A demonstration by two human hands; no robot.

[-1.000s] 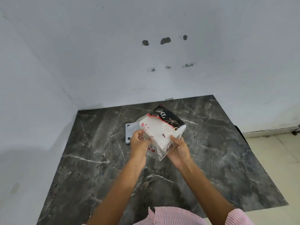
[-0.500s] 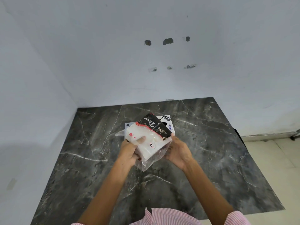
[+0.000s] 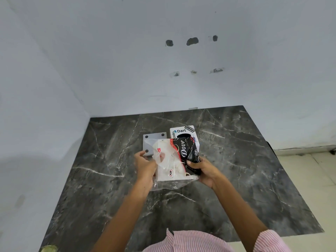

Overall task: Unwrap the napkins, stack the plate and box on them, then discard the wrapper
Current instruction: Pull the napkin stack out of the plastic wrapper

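Observation:
A pack of white napkins (image 3: 170, 169) in a clear and black plastic wrapper (image 3: 187, 151) marked "Dove" is held above the dark marble table (image 3: 236, 160). My left hand (image 3: 145, 165) pinches the clear left side of the wrapper. My right hand (image 3: 203, 169) grips the black right end of the pack. Behind the pack lies a flat grey square plate (image 3: 151, 142) with dark corner dots. Right of the plate stands a white box (image 3: 181, 130) printed "Dart", partly hidden by the wrapper.
The table sits in a corner, with white walls (image 3: 163, 70) close behind and on the left. Tiled floor (image 3: 309, 179) shows past the table's right edge. My striped shirt (image 3: 190, 242) is at the near edge.
The pack has turned and dropped lower toward me, uncovering the plate and the box behind it. My left hand shifted from the pack's top to the clear left side.

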